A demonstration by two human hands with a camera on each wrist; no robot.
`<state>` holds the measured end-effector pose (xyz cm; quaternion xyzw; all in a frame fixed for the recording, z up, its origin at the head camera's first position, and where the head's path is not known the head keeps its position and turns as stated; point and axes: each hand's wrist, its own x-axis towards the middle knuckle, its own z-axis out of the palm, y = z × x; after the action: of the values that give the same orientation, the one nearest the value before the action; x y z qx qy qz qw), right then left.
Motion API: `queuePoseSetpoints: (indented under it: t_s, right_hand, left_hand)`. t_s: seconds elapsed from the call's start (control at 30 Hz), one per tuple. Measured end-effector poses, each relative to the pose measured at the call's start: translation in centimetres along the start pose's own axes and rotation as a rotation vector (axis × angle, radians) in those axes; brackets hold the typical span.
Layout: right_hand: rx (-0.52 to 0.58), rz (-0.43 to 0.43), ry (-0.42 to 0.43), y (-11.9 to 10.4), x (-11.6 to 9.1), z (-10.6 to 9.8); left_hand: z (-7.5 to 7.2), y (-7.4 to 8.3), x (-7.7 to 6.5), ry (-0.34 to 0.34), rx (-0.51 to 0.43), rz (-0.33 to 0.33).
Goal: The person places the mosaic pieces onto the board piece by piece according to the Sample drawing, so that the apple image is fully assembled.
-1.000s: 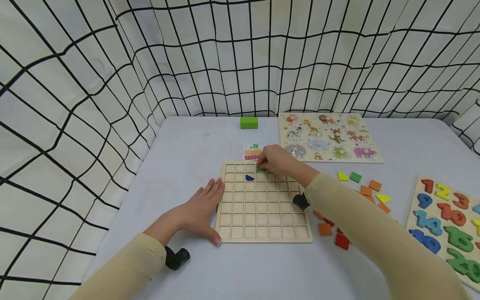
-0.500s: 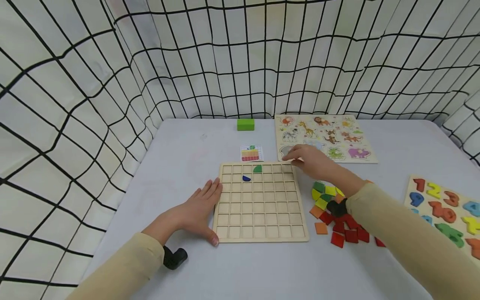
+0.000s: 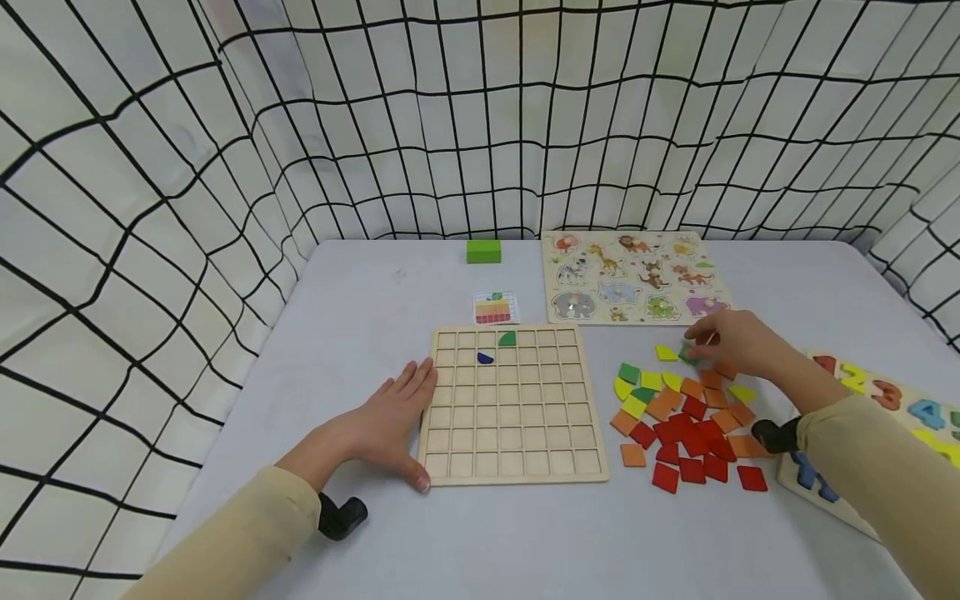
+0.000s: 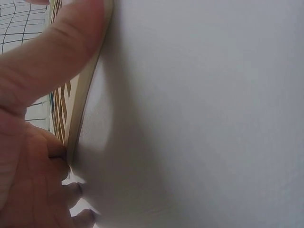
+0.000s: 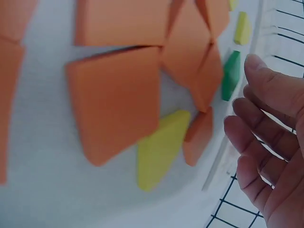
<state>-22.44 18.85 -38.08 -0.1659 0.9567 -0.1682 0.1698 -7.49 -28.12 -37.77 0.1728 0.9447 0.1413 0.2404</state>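
Observation:
A wooden grid board (image 3: 517, 425) lies on the table, with a green quarter-round piece (image 3: 507, 338) in its top row and a small blue piece (image 3: 485, 358) just below and left. My left hand (image 3: 382, 425) rests along the board's left edge, fingers straight and thumb at the lower corner. Over at the right, my right hand (image 3: 738, 346) hovers by a green square piece (image 3: 687, 353). In the right wrist view the green piece (image 5: 231, 76) lies near the thumb tip, and the loosely bent fingers hold nothing.
Red pieces (image 3: 692, 471), orange pieces (image 3: 633, 455) and yellow pieces (image 3: 651, 381) lie scattered right of the board. A pattern card (image 3: 495, 308) and green block (image 3: 483, 252) stand behind it. An animal puzzle (image 3: 633, 279) and number puzzle (image 3: 798, 483) lie farther out; black netting surrounds the table.
My right hand has let go of the green quarter-round piece on the board and moved right, to the loose pieces. The left hand has stayed at the board's edge.

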Motion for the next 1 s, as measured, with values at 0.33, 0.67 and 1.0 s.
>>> queuePoseSetpoints:
  t_s: [0.33,0.67,1.0]
  right_hand:
    - [-0.022,0.0,0.019,-1.0,0.2,1.0]
    - [-0.009,-0.141,0.147,-6.2,0.7,1.8]
    - [0.064,-0.369,0.176,-14.7,4.5,4.7]
  left_hand:
    - [0.4,-0.7,0.0,0.013,-0.006,-0.008]
    - [0.0,-0.3,-0.1,0.001,-0.004,-0.001]
    - [0.0,-0.4,-0.2,-0.002,-0.012,0.005]
